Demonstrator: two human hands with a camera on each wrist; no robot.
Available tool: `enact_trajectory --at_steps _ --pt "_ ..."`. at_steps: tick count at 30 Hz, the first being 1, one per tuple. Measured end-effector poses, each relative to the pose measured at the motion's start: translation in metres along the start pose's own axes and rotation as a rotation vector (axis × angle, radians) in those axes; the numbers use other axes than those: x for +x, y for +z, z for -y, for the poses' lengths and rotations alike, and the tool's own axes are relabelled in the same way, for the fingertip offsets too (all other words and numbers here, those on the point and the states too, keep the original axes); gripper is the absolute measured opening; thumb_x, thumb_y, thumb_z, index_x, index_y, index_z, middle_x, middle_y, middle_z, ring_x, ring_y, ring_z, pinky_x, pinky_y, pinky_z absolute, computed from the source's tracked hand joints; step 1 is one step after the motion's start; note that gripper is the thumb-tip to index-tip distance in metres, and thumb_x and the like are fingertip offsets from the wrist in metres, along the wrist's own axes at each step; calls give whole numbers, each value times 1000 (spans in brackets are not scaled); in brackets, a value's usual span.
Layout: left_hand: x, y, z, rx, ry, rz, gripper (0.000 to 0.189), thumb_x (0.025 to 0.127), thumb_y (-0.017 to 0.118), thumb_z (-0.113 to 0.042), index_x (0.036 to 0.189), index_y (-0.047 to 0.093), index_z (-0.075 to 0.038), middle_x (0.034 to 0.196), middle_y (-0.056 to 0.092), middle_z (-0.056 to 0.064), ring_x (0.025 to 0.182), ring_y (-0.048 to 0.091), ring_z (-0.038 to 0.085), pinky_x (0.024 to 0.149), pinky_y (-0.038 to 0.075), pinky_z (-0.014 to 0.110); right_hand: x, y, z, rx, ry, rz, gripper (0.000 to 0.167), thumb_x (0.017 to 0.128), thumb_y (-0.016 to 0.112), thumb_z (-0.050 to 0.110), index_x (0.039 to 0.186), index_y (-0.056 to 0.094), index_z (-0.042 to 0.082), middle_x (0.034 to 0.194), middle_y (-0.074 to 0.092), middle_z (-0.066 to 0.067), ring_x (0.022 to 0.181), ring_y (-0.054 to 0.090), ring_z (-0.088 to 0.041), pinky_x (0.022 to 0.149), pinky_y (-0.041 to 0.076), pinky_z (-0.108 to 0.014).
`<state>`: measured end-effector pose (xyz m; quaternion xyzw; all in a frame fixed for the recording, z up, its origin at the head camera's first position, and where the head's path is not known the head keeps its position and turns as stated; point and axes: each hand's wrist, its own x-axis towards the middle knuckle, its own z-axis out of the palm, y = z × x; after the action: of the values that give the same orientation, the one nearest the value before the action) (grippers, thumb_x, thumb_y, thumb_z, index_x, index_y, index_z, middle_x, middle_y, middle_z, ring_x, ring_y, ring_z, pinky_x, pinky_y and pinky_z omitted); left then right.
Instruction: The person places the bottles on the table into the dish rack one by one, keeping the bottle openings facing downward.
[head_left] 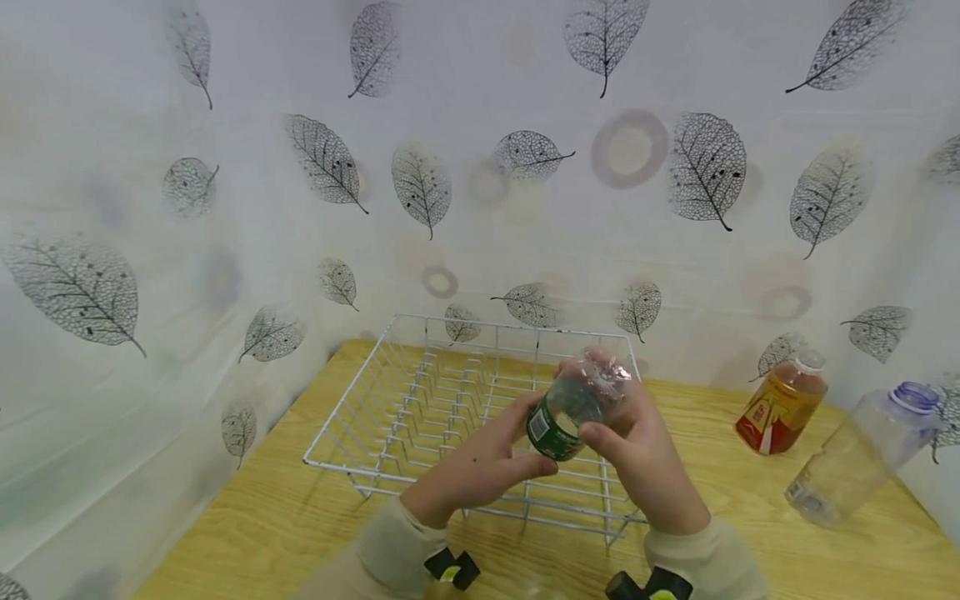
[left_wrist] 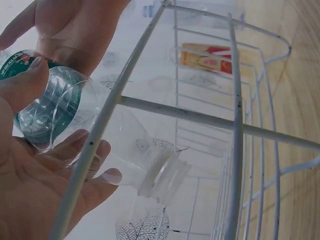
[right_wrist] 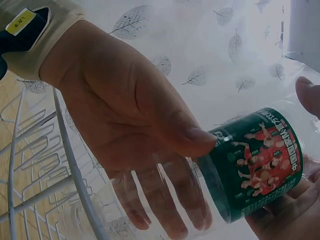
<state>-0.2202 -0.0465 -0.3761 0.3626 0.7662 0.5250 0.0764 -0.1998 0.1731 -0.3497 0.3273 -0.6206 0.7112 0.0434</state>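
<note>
A clear plastic bottle [head_left: 542, 423] with a green label is between my two hands over a white wire dish rack [head_left: 420, 477]. It is tilted, its clear base upward. In the left wrist view its uncapped neck [left_wrist: 165, 175] points down by the rack's wires. My left hand [head_left: 480, 467] grips the bottle toward the neck, thumb at the label's edge and fingers behind the clear plastic. Nearer the base, my right hand [head_left: 648, 450] holds it, thumb on the near side. The label [right_wrist: 267, 165] shows red-shirted figures in the right wrist view.
Right of the rack, a bottle of reddish drink [head_left: 783, 404] with an orange label stands on the wood-grain table [head_left: 690, 533]. A clear bottle [head_left: 862, 454] with a purple neck stands farther right. A leaf-patterned sheet [head_left: 480, 225] hangs behind the table and along its left.
</note>
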Motion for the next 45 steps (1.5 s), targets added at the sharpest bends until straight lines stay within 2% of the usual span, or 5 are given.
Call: enact_trajectory --at_steps 9,17,23,34,45 --pt "6 8 7 84 19 29 80 98 67 -39 161 18 -38 157 37 -10 143 37 13 115 35 46 -2 2 -1 -199 72 -58 68 97 68 6 156 34 13 142 54 -15 125 57 -29 98 52 -35" --pt "1 1 6 226 -84 38 81 98 64 -48 161 14 -39 162 28 -7 146 31 17 115 34 50 -1 -1 -4 -313 114 -98 67 97 68 6 156 36 17 134 58 -17 116 61 -35 87 57 -37" --pt "-17 -26 8 406 -140 -1 82 99 57 -57 164 13 -31 166 22 4 149 27 27 116 30 54 3 -6 -5 -336 124 -134 63 97 68 5 153 40 12 131 62 -14 113 64 -30 88 57 -37" --pt "-50 -85 17 563 -164 -131 78 102 60 -43 162 21 -14 164 25 14 149 26 36 117 26 57 3 -14 2 -359 186 -173 59 99 66 9 152 41 20 137 60 -9 118 62 -29 89 55 -39" --pt "-77 -138 44 656 -296 -235 80 103 60 -39 162 18 -6 165 20 20 150 18 43 116 20 64 1 -21 1 -363 219 -178 61 101 66 16 154 38 23 143 56 -7 124 58 -27 91 53 -42"
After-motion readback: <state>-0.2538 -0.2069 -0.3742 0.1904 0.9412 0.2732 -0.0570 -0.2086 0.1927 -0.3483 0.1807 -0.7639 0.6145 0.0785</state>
